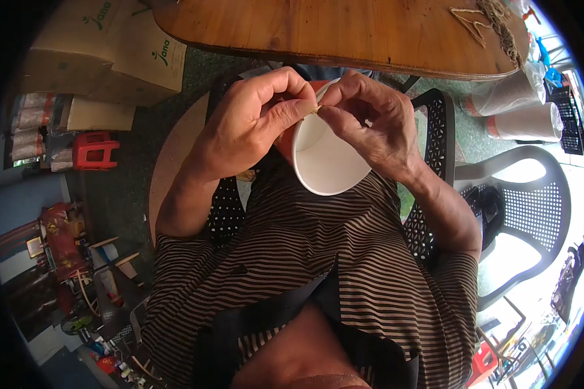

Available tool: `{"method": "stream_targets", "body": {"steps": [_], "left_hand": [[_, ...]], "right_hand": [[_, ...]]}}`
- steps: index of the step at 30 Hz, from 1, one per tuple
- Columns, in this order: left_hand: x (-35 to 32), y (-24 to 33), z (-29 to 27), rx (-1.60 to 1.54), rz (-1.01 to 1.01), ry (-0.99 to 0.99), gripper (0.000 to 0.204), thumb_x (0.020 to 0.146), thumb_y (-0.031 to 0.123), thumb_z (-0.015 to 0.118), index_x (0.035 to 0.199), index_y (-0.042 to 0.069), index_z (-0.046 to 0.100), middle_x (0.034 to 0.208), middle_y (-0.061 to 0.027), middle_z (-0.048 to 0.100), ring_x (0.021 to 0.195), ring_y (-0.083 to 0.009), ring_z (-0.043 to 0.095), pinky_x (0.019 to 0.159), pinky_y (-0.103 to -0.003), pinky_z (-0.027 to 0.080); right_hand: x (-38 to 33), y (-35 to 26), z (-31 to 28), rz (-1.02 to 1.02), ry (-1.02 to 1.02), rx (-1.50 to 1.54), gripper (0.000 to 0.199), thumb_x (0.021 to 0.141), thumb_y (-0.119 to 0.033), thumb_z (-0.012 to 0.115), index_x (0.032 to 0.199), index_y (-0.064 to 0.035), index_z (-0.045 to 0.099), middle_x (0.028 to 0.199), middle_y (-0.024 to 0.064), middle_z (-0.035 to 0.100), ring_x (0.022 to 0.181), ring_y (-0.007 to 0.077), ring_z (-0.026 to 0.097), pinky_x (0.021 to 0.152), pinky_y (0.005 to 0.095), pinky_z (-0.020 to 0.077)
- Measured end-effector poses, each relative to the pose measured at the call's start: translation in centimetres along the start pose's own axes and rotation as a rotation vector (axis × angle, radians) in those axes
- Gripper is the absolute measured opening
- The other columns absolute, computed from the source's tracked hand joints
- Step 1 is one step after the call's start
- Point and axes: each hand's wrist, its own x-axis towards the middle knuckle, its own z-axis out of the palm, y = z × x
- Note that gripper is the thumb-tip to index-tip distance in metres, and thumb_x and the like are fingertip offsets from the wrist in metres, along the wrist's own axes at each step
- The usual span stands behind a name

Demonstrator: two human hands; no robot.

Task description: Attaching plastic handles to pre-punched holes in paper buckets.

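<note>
A large paper bucket (326, 159), white inside and orange-red outside, sits tilted against my lap with its mouth toward me. Over its far rim my left hand (256, 113) is closed in a pinch, thumb against forefinger. My right hand (376, 120) pinches from the other side, and the fingertips of both hands meet. Between them shows a small pale yellowish bit (316, 109), too small to name. The right hand covers part of the bucket's mouth.
Ahead is a wooden table (331, 39) with a bundle of twine (496, 26) at its right. Cardboard boxes (143, 65) and a red stool (96, 150) stand left. Wrapped stacks of paper buckets (522, 121) and a dark plastic chair (532, 214) are on the right.
</note>
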Motion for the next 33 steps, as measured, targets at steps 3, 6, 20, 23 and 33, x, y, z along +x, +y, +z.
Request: {"method": "stream_targets", "body": {"steps": [3,6,20,23,33], "left_hand": [[0.1,-0.1,-0.4,-0.128,-0.098,-0.062,0.014,0.104,0.013,0.06,0.096,0.002,0.06,0.088,0.002,0.055,0.078,-0.0061,0.049,0.071,-0.022,0.042],[0.2,-0.4,-0.5,-0.14,-0.096,-0.055,0.017,0.103,0.015,0.065,0.1,-0.002,0.065,0.083,-0.0028,0.065,0.078,-0.008,0.059,0.072,-0.027,0.05],[1.0,-0.8,-0.9,-0.284,-0.1,-0.127,0.02,0.106,0.018,0.061,0.106,-0.002,0.066,0.09,0.0008,0.066,0.082,-0.0056,0.059,0.074,-0.024,0.05],[1.0,-0.8,-0.6,-0.256,-0.111,-0.084,0.019,0.107,0.019,0.057,0.097,0.003,0.062,0.087,0.0039,0.056,0.079,-0.0041,0.048,0.071,-0.021,0.038],[0.6,-1.2,0.8,-0.029,-0.002,0.142,0.017,0.102,0.013,0.067,0.098,-0.003,0.068,0.089,-0.0055,0.071,0.079,-0.0082,0.065,0.074,-0.025,0.053]], "right_hand": [[0.0,-0.1,0.1,0.002,0.0,0.047,0.01,0.093,-0.009,0.072,0.1,-0.0025,0.071,0.081,-0.0033,0.068,0.068,0.0001,0.055,0.061,0.0204,0.0478],[0.0,0.1,0.0,-0.02,-0.005,0.008,0.01,0.093,-0.009,0.073,0.101,-0.0031,0.072,0.082,-0.0029,0.068,0.067,0.0004,0.055,0.06,0.0205,0.0471],[0.0,1.0,0.6,-0.097,-0.004,0.169,0.007,0.093,-0.003,0.074,0.098,-0.0042,0.069,0.087,-0.0026,0.067,0.071,-0.0004,0.055,0.06,0.0183,0.0439],[0.2,1.5,0.2,-0.123,-0.029,0.003,0.007,0.094,-0.005,0.074,0.099,-0.0036,0.069,0.091,-0.0023,0.068,0.073,-0.0004,0.055,0.061,0.0185,0.044],[0.3,-0.5,-1.6,0.243,-0.206,0.168,0.029,0.1,-0.03,0.065,0.104,-0.0019,0.073,0.081,-0.0021,0.062,0.067,0.0047,0.048,0.06,0.0236,0.0411]]}}
